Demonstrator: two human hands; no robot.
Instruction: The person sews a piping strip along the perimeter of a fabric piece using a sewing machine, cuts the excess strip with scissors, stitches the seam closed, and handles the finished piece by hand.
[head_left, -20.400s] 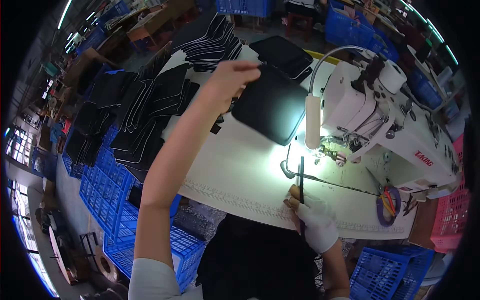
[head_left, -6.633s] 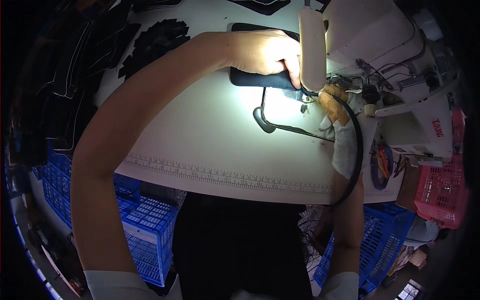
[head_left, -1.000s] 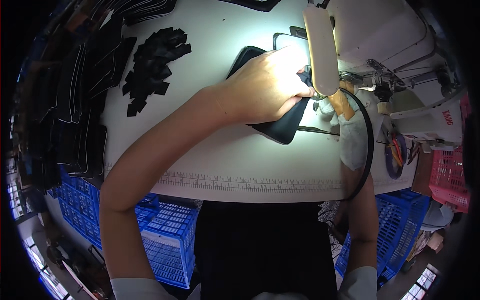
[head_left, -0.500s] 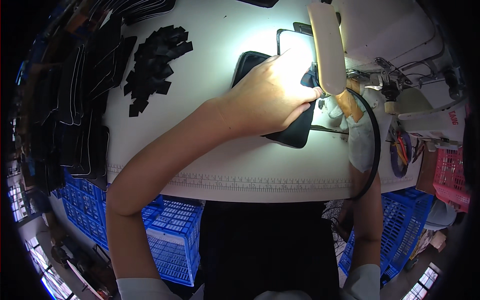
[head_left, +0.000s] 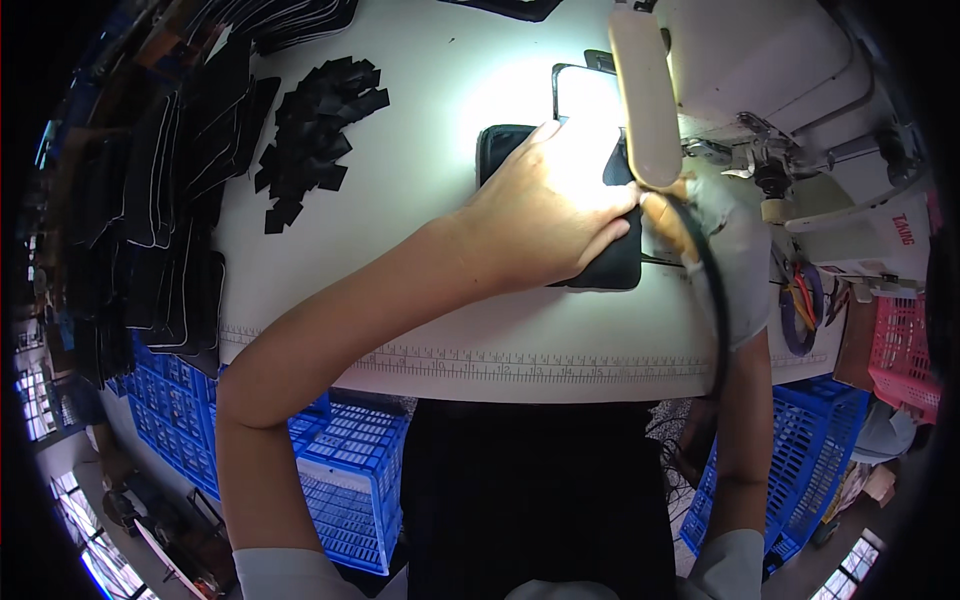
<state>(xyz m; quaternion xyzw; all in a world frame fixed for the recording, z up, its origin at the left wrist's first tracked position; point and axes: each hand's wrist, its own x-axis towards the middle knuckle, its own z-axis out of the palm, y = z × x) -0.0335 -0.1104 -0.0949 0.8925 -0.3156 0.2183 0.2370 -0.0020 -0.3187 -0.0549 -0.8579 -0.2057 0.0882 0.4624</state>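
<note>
Your left hand lies flat, fingers spread, pressing down on the black fabric panel, which sits on the white table under the sewing machine. Your gloved right hand is just right of it, fingers curled on the panel's right edge and a black strap that runs back toward you. The machine's cream lamp bar crosses above your fingertips and hides the needle area. Far left lies a heap of small black pieces, beyond it stacked black panels. Blue crates stand near you below the table edge.
</note>
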